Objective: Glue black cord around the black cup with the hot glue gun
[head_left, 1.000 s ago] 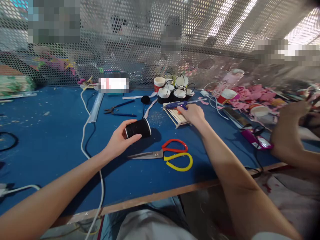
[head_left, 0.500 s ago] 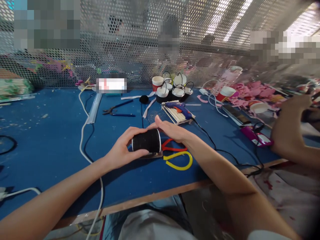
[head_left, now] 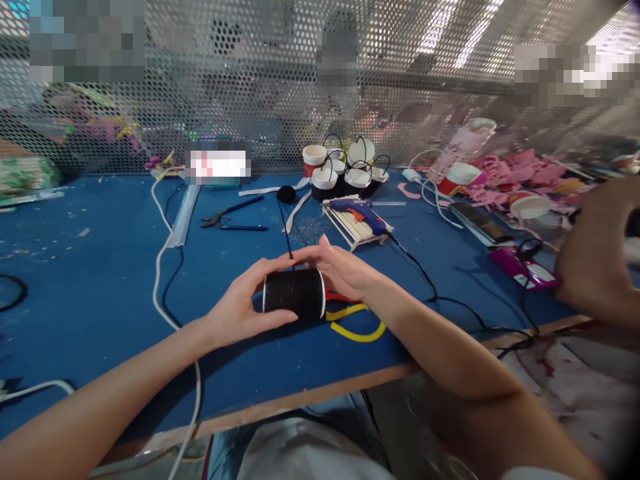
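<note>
My left hand [head_left: 240, 303] grips a spool of black ribbon [head_left: 294, 292], holding it on its side above the blue table [head_left: 100, 280]. My right hand [head_left: 340, 267] rests at the spool's top right, and its fingertips pinch the loose end of a black strand [head_left: 286, 233] that runs up toward the back. Under the spool lie scissors with red and yellow handles [head_left: 357, 327], partly hidden. A blue glue gun [head_left: 359, 215] rests on a bundle of wooden sticks [head_left: 350, 230] behind my hands.
Black-and-white paper cups [head_left: 345, 175] stand at the back by the mesh wall. Blue-handled pliers [head_left: 231, 219] and a white cable [head_left: 159, 260] lie to the left. Pink cut-outs [head_left: 515, 181] and a magenta tool [head_left: 525, 267] lie right, near another person's arm [head_left: 600, 260].
My right hand left the glue gun and came to the spool. My left hand lifted the spool toward me, over the scissors. A black strand now runs from the spool.
</note>
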`<state>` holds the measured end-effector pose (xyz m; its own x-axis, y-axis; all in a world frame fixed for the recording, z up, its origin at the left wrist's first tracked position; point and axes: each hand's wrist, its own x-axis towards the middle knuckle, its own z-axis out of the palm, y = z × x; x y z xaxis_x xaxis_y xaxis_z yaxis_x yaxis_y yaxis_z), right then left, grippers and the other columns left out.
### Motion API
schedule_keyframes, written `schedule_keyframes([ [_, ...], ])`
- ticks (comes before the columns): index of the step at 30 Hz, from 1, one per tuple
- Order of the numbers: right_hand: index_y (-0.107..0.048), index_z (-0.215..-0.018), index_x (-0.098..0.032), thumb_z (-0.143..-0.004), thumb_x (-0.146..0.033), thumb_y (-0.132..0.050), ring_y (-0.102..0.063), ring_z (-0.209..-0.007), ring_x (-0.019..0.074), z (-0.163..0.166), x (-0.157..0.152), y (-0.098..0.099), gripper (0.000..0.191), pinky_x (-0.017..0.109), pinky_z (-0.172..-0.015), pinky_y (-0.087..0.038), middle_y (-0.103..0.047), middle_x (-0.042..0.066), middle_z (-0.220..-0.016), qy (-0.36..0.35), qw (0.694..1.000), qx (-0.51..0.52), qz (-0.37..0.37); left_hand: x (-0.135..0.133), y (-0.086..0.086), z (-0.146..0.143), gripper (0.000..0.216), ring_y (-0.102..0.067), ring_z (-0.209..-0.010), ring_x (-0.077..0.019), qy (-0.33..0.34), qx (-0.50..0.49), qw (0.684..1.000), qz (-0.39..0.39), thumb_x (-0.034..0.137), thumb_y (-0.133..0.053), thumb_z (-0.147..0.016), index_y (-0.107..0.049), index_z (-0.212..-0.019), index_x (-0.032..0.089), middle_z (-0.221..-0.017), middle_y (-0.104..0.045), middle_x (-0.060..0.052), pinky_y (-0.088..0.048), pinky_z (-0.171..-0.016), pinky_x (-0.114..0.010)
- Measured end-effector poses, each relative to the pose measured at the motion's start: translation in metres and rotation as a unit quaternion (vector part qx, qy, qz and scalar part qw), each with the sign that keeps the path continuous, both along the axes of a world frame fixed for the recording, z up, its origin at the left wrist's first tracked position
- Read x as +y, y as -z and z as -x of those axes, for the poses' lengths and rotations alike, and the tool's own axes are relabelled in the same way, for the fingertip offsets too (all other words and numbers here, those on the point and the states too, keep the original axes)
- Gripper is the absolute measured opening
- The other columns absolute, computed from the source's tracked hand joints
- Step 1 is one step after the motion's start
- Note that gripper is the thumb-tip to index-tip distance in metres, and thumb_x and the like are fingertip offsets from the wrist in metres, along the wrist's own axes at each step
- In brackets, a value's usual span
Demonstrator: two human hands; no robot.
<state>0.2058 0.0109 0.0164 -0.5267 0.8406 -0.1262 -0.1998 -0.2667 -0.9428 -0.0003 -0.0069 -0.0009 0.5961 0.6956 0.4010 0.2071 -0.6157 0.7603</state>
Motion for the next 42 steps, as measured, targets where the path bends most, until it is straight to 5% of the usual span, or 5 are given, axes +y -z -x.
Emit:
schedule_keyframes([
  [10,-0.068,-0.084,-0.016,-0.074,-0.042,-0.062,-0.055,-0.094,0.0153,0.000,-0.005,-0.005,0.028,0.028,-0.083,-0.041,-0.061,0.005,-0.100,-0.060,0.996,0.010,-0.061,0.000,-0.003,-0.003,0.071,-0.047,-0.113,-0.0232,-0.005,-0.001,0.999,0.040,0.027,-0.070,-0.068,-0.032,-0.127,0.027,-0.122,-0.046,-0.008,-0.045,-0.090,-0.034],
  [14,-0.067,-0.077,-0.017,-0.074,-0.027,-0.063,-0.053,-0.096,0.0139,-0.003,-0.007,-0.009,0.012,0.029,-0.087,-0.040,-0.059,0.003,-0.102,-0.016,0.992,-0.026,-0.125,0.000,-0.004,-0.002,0.073,-0.057,-0.085,-0.0171,-0.039,0.031,0.995,0.088,0.033,-0.069,-0.068,-0.028,-0.129,0.025,-0.103,-0.052,-0.006,-0.050,-0.072,-0.029],
  [24,-0.064,-0.074,-0.017,-0.074,-0.036,-0.061,-0.055,-0.072,0.0117,-0.012,-0.003,-0.018,0.019,0.027,-0.071,-0.044,-0.063,0.001,-0.077,0.152,0.932,-0.179,-0.275,0.002,-0.006,-0.001,0.046,-0.060,-0.084,-0.0181,-0.053,0.028,0.978,0.200,0.039,-0.060,-0.075,-0.048,-0.114,0.020,-0.099,-0.059,-0.005,-0.052,-0.071,-0.028],
  [36,-0.054,-0.067,-0.017,-0.077,-0.040,-0.057,-0.052,-0.070,0.0117,-0.012,-0.001,-0.014,0.026,0.027,-0.070,-0.042,-0.058,0.001,-0.075,0.160,0.903,-0.230,-0.326,0.001,-0.007,-0.002,0.046,-0.061,-0.080,-0.0186,-0.045,0.025,0.970,0.239,0.039,-0.062,-0.074,-0.050,-0.112,0.018,-0.097,-0.061,-0.005,-0.053,-0.068,-0.030],
  [42,-0.055,-0.066,-0.016,-0.075,-0.042,-0.057,-0.044,-0.061,0.0092,-0.010,0.000,-0.013,0.029,0.024,-0.058,-0.036,-0.053,-0.001,-0.065,0.152,0.901,-0.271,-0.303,0.000,-0.012,-0.002,0.045,-0.060,-0.082,-0.0188,-0.047,0.044,0.985,0.161,0.039,-0.063,-0.072,-0.052,-0.110,0.018,-0.099,-0.061,-0.006,-0.052,-0.069,-0.028],
])
